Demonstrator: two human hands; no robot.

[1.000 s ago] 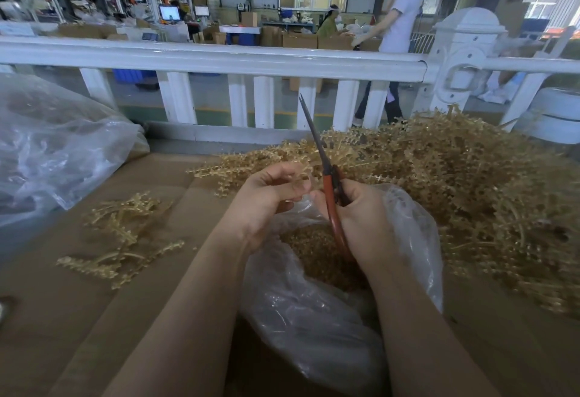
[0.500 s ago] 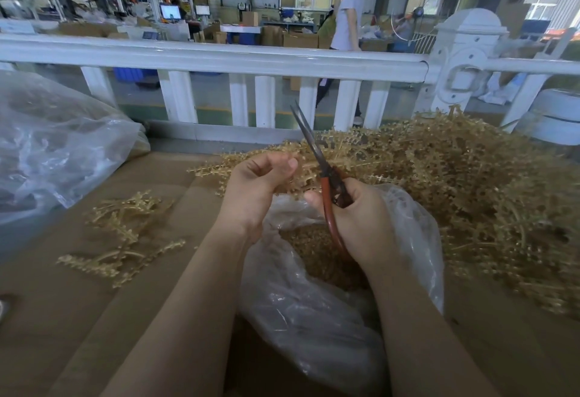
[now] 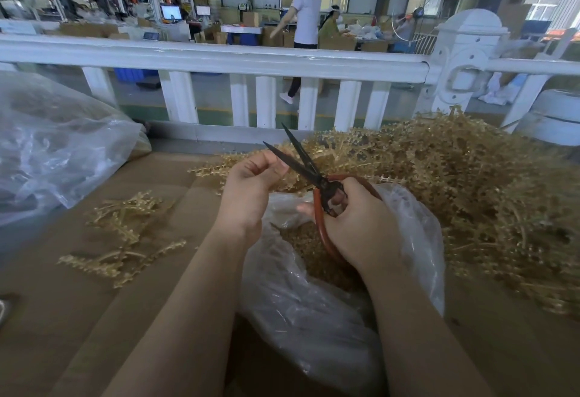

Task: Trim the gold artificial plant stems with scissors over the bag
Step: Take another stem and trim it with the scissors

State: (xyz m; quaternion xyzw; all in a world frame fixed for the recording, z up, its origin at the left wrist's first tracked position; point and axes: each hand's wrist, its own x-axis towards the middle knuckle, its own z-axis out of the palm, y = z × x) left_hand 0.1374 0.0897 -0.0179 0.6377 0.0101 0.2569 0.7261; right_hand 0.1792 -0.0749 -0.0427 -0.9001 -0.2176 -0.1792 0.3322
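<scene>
Head view: the right hand (image 3: 357, 224) had its fingers curled around the red handles of the scissors (image 3: 314, 177), blades spread apart. The left hand (image 3: 251, 186) pinched a gold stem (image 3: 290, 181) just beside the blades. Below the fingers sat the clear bag (image 3: 314, 318). Past them lay the big gold pile (image 3: 455, 183).

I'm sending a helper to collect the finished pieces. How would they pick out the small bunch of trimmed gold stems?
Start at the white railing across the back, then come down to the brown cardboard surface in front of it. The small bunch of gold stems lies loose there, left of the left hand. Unlike the big gold heap on the right, it is sparse and flat.
</scene>
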